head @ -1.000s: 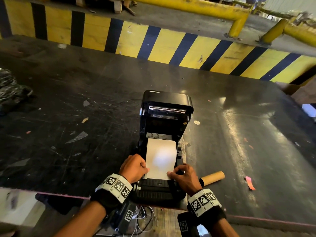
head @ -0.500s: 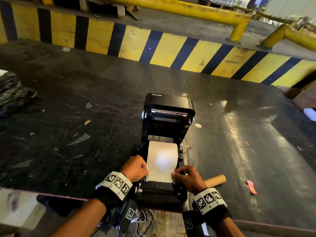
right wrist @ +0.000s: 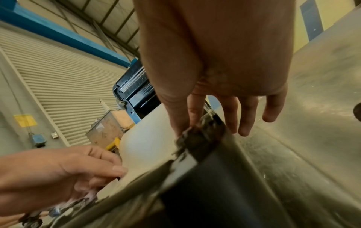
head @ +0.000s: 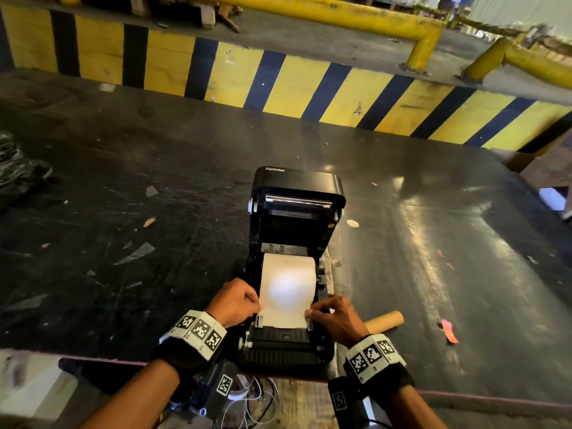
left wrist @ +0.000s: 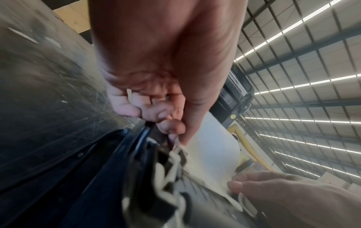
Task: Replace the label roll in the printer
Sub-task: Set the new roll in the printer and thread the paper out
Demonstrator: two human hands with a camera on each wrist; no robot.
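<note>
The black label printer (head: 298, 187) sits at the table's near edge with its lid raised. White label paper (head: 286, 292) runs from the roll bay toward the front slot. My left hand (head: 238, 301) pinches the paper's left edge between thumb and forefinger (left wrist: 175, 138), the other fingers curled. On the opposite side my right hand (head: 334, 314) pinches the right edge beside the black guide (right wrist: 185, 129), its other fingers stretched out. The paper (right wrist: 152, 138) lies flat between both hands. An empty brown cardboard core (head: 385, 320) lies right of the printer.
The dark scratched table (head: 123, 243) carries scraps of paper and a pink tag (head: 448, 331) at the right. A black plastic bundle (head: 18, 171) lies at the far left. A yellow-and-black striped barrier (head: 278, 85) runs behind. Cables (head: 253, 404) hang below the near edge.
Both hands stay at the paper's front corners. The right thumb has shifted slightly inward onto the paper edge. The head view has moved a little.
</note>
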